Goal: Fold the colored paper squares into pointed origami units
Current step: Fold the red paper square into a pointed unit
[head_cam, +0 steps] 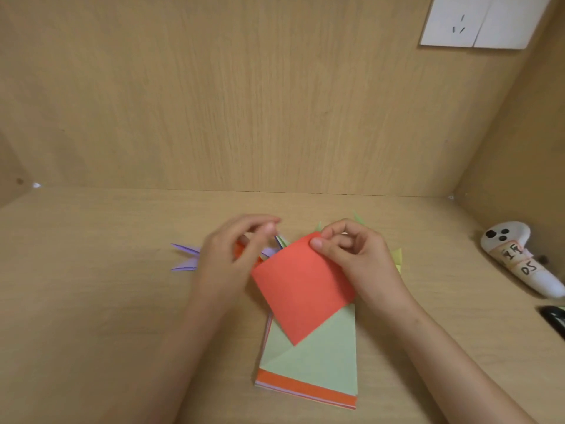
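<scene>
A red paper square (301, 286) lies tilted like a diamond over a stack of colored paper (318, 359) with a pale green sheet on top. My right hand (354, 258) pinches the red square's far corner between thumb and fingers. My left hand (235, 258) hovers at the square's left edge with fingers loosely curled, holding nothing that I can make out. Folded purple pointed units (186, 257) stick out to the left of my left hand. Green pointed units (397, 255) peek out behind my right hand.
The wooden desk (107, 301) has a back wall and a side wall on the right. A white controller with handwritten labels (516, 258) lies at the right. A dark object (555, 319) sits near the right edge. A white wall socket (477, 21) is at upper right.
</scene>
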